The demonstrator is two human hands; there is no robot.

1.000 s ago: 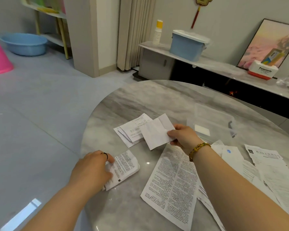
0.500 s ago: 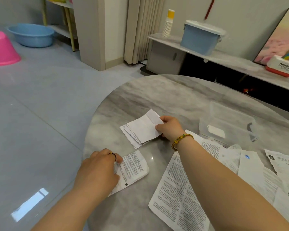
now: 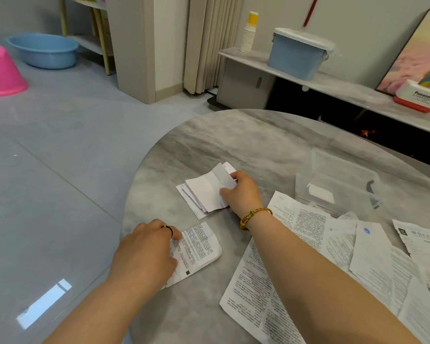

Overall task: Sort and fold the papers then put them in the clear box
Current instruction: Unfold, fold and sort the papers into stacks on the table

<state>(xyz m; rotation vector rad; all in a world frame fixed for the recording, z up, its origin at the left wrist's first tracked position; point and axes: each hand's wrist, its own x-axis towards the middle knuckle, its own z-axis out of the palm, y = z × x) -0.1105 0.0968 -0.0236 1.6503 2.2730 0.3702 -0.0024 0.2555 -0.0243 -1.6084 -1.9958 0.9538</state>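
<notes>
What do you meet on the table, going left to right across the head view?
left hand, stack of folded white papers, right hand, clear box, printed sheet at right edge

Left grip [image 3: 147, 249] curled, right grip [image 3: 241, 192] pinching

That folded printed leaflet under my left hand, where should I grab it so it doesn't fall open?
Take the folded leaflet by its rounded right edge, which looks like the fold. The left hand holds the opposite edge, so come from the right with thumb and fingers once the right hand frees the white papers; pinching the fold should keep layers together.
</notes>
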